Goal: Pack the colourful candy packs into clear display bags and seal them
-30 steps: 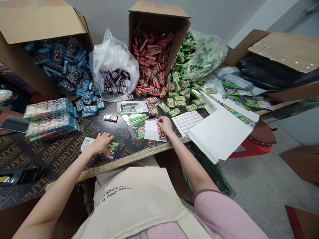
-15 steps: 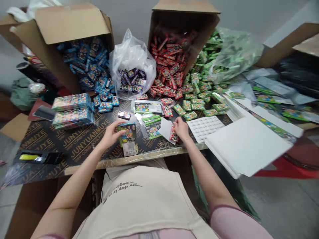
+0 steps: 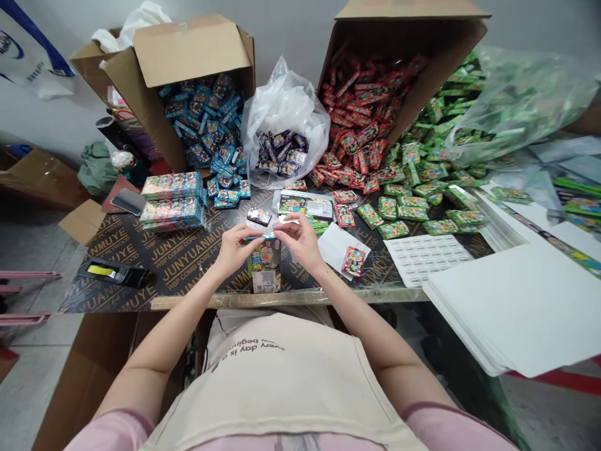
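While the left hand (image 3: 235, 252) and the right hand (image 3: 303, 244) pinch the top edge of the black printed pack (image 3: 265, 268) at the near side of the desk (image 3: 181, 254), an even, gentle hold should keep this edge straight. Each thumb is almost closed against its fingers, with the edge between. The pack's inside is hidden, and whether its bottom touches the desk, I cannot tell.

Cream apron (image 3: 282, 394) with dark lettering (image 3: 257, 346), pink darker-hemmed sleeves (image 3: 451, 429)
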A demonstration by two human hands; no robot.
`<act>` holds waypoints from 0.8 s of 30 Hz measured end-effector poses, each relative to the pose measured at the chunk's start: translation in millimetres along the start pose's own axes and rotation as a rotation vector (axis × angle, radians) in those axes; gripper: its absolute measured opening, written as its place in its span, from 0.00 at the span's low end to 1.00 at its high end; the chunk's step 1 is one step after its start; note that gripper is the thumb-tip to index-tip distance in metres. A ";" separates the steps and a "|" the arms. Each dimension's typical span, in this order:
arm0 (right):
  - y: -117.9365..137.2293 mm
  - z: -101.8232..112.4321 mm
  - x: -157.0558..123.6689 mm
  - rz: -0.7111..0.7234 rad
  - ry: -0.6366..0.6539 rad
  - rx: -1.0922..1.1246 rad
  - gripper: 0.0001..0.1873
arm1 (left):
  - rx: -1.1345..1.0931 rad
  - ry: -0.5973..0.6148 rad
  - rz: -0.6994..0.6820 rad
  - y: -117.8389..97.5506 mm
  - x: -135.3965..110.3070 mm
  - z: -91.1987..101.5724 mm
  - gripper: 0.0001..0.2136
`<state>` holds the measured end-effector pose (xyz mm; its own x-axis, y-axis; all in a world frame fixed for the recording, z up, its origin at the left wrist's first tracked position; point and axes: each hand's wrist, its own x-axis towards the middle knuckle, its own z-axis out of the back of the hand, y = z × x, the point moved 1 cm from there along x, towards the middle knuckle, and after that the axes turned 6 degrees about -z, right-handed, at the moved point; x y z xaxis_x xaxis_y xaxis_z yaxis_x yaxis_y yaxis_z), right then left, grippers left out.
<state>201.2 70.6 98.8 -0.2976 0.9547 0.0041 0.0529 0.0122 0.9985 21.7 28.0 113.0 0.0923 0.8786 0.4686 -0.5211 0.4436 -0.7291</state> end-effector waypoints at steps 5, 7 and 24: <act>-1.4 -5.3 3.4 -0.010 -0.023 -0.041 0.20 | 0.002 -0.004 -0.023 3.2 1.9 1.6 0.08; -3.0 -2.6 -1.0 0.019 -0.038 -0.103 0.18 | 0.032 0.011 -0.092 3.8 0.7 1.7 0.07; 49.3 3.8 34.0 -0.077 0.545 -0.300 0.17 | -0.185 -0.102 0.067 0.6 -10.6 2.6 0.05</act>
<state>197.3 104.8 148.0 -0.7375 0.6644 -0.1209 -0.2349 -0.0846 0.9683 18.2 18.5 108.9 -0.0284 0.8888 0.4575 -0.3576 0.4184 -0.8349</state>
